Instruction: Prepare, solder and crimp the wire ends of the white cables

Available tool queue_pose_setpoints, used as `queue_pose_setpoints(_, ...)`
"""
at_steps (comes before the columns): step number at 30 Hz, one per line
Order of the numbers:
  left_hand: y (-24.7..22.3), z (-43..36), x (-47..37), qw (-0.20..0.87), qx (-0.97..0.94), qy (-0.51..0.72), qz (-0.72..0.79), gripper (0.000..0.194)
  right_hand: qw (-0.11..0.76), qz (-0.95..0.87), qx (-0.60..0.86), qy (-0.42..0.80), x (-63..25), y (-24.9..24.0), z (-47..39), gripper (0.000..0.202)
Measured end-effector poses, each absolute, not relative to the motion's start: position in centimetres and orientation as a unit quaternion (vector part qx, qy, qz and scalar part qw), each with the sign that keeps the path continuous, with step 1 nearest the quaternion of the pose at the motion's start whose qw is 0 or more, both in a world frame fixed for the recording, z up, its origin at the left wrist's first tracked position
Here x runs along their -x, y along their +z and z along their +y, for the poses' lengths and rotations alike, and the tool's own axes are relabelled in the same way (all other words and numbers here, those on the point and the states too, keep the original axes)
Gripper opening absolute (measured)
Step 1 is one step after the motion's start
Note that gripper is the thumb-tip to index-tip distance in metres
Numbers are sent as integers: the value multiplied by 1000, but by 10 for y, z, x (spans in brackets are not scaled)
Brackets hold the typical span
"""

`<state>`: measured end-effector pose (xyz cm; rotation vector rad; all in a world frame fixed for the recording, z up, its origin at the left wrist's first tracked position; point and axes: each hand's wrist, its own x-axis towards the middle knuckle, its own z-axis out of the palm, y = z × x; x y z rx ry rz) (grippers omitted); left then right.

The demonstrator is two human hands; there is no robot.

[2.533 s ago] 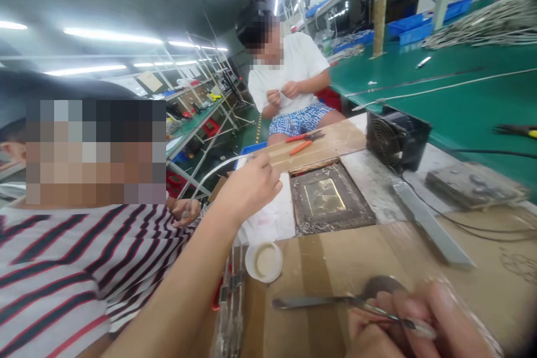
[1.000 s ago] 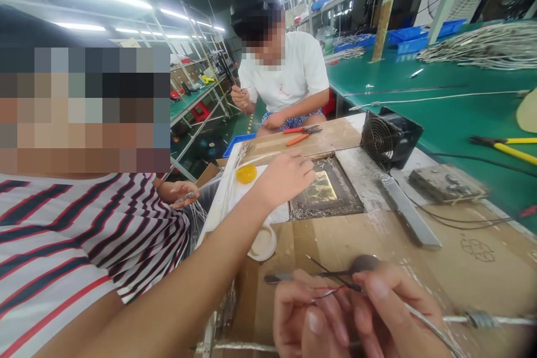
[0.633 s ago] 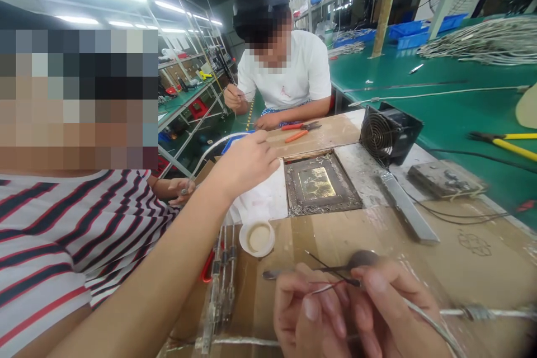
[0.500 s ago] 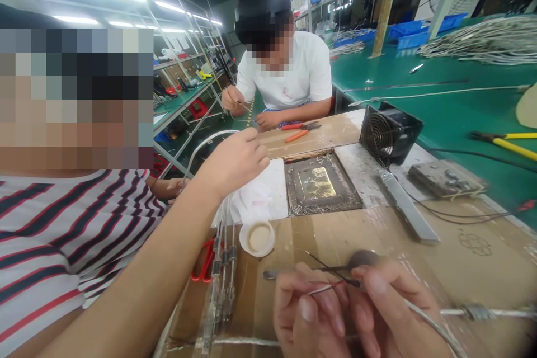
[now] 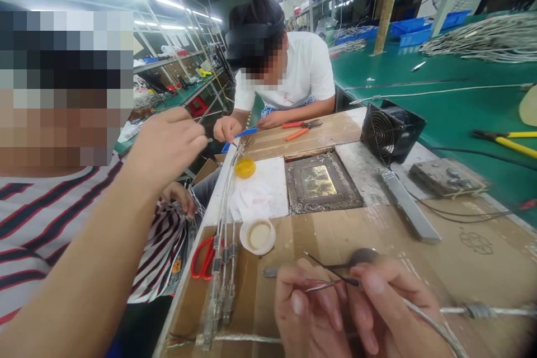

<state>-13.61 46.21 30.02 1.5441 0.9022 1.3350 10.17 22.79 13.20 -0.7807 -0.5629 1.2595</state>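
Diagonally held cable (image 5: 435,328), black wire (image 5: 322,266) up-left

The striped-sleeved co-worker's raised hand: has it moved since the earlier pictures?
Yes: the raised hand is now farther left in view, away from the dark square metal pan.

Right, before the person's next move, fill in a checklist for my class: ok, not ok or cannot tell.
1. Cable held in the right hand: ok.
2. Left hand gripping the red and white wires: cannot tell, contact unclear.
3. Dark wire angled away from those two: ok.
4. Wire tips stripped: cannot tell, too small.
5. Area just beyond the hands free: not ok, a metal tool lies there.
6. Co-worker's raised hand apart from these hands: ok.
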Motion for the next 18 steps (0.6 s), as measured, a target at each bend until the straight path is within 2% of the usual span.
queue_pose_setpoints(3,324,451,161,432,-636,496,403,38,702,-246,351,569,-102,134,226,49)
queue_pose_setpoints(5,330,448,176,421,-622,504,426,37,704,-243,339,575,-101,136,225,48)
queue_pose_setpoints(9,319,441,179,475,-399,633,463,45,712,-230,320,581,-101,138,226,44)
queue_pose_setpoints(11,296,422,158,481,-332,674,452,45,711,-221,338,576,-101,138,227,42)
queue_pose_setpoints(12,280,407,141,479,-325,685,443,39,712,-220,343,572,-101,138,228,42)
queue_pose_setpoints(14,240,367,100,473,-317,706,421,12,720,-223,339,563,-102,137,229,38)
queue_pose_setpoints(15,217,343,77,470,-317,714,410,12,728,-225,332,556,-103,137,229,34)
queue_pose_setpoints(18,154,277,14,455,-324,739,376,30,740,-248,311,543,-105,130,227,16)
